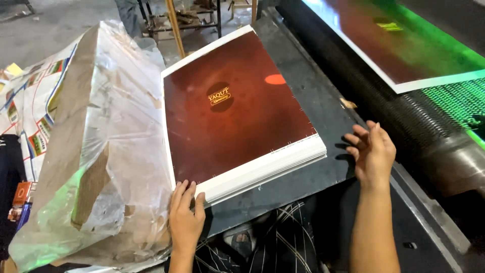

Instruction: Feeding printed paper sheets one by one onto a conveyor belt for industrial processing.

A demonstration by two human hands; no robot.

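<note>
At the far left, printed sheets (30, 101) are lying spread out, partly tucked behind a bulky bundle wrapped in clear plastic (101, 151), which is taking up most of the left side and crowding right against the stack of dark red printed sheets (237, 121). That stack is sitting on the dark tabletop (313, 106), its white edges showing along the near and right sides. The left hand (186, 217) is resting at the stack's near left corner, fingers spread over the top sheet and thumb against the white edge; it is pressing rather than pinching. A dark checked garment (273, 242) is showing below the tabletop's near edge. The right hand (373, 154) is hovering just beside the stack's right corner, fingers loosely curled and apart, holding nothing. Further right, a ribbed black conveyor belt (404, 111) is carrying another dark sheet with a white border (404, 45), washed in green light and cut off by the frame. The background under the chair legs (177, 20) is too cluttered to make out.
</note>
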